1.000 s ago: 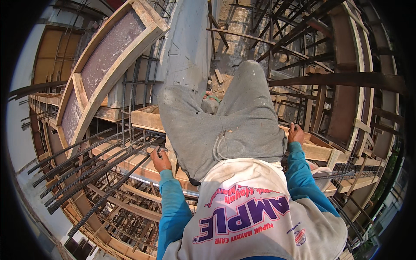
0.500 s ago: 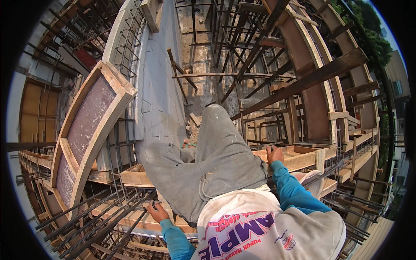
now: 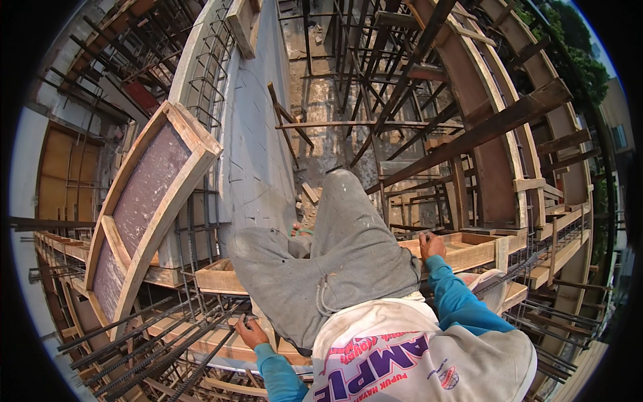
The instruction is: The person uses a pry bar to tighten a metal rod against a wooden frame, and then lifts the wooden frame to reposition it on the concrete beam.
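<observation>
I sit with my legs bent in grey trousers, on timber formwork high above the ground. My right hand is curled over the edge of a pale wooden formwork board, just beside my hip. On the other side, my left hand rests low by a formwork plank, its fingers bent and slightly apart. Ends of several ribbed steel bars reach close to its fingertips. Whether those fingers touch a bar is too small to tell.
A curved formwork panel with a wooden frame leans at the left. Beyond it runs a grey block wall. Dark timber props cross on the right, over a deep drop to the littered ground. Upright rebar stands left of my knees.
The whole view has shifted slightly right and down. Both hands keep their places beside the formwork, and my legs stay bent.
</observation>
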`<state>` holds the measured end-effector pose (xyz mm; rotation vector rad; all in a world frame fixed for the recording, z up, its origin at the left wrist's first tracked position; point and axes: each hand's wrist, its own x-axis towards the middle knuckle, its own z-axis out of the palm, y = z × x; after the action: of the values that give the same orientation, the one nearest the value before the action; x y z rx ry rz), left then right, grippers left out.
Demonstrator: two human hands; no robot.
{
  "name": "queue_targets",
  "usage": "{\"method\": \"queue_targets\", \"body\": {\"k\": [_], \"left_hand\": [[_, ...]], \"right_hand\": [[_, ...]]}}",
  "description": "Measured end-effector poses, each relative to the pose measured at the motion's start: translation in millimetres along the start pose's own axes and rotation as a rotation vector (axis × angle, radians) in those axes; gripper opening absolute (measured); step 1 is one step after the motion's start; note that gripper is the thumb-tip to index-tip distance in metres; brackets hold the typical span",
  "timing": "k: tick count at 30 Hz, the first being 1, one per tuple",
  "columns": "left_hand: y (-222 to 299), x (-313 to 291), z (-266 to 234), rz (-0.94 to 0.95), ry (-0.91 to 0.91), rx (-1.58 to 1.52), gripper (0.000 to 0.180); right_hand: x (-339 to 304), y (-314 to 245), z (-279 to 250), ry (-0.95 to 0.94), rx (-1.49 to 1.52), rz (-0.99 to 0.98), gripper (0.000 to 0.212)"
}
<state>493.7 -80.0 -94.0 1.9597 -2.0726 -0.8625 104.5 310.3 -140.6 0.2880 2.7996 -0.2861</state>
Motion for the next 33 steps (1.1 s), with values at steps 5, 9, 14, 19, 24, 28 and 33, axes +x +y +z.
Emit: {"method": "queue_targets", "body": {"k": [5, 9, 14, 19, 24, 28, 33], "left_hand": [[-9.7, 2.7, 3.4, 0.082, 0.018, 0.001, 0.033], [0.3, -0.9, 0.9, 0.035, 0.010, 0.015, 0.034], [-12.6, 2.8, 5.8, 0.071, 0.041, 0.047, 0.034], [-5.5, 1.6, 3.7, 0.047, 0.018, 0.016, 0.033], [-27.9, 7.2, 9.0, 0.085, 0.036, -0.031, 0.033], [-20.5, 6.0, 7.5, 0.081, 0.028, -0.043, 0.033], [-17.1, 5.2, 6.0, 0.105, 0.039, -0.015, 0.032]], "right_hand": [[-1.5, -4.1, -4.3, -0.033, -0.034, 0.006, 0.047], [-3.5, -7.0, -8.2, -0.020, -0.026, 0.002, 0.047], [-1.3, -2.1, -4.2, -0.016, -0.018, -0.017, 0.046], [0.7, 3.4, 0.6, -0.013, -0.027, -0.014, 0.046], [-0.7, -4.4, -5.0, -0.050, 0.005, 0.015, 0.043], [-1.6, -4.3, -6.2, -0.074, -0.029, 0.018, 0.046], [-0.4, -4.6, -8.8, -0.116, -0.013, 0.019, 0.044]]}}
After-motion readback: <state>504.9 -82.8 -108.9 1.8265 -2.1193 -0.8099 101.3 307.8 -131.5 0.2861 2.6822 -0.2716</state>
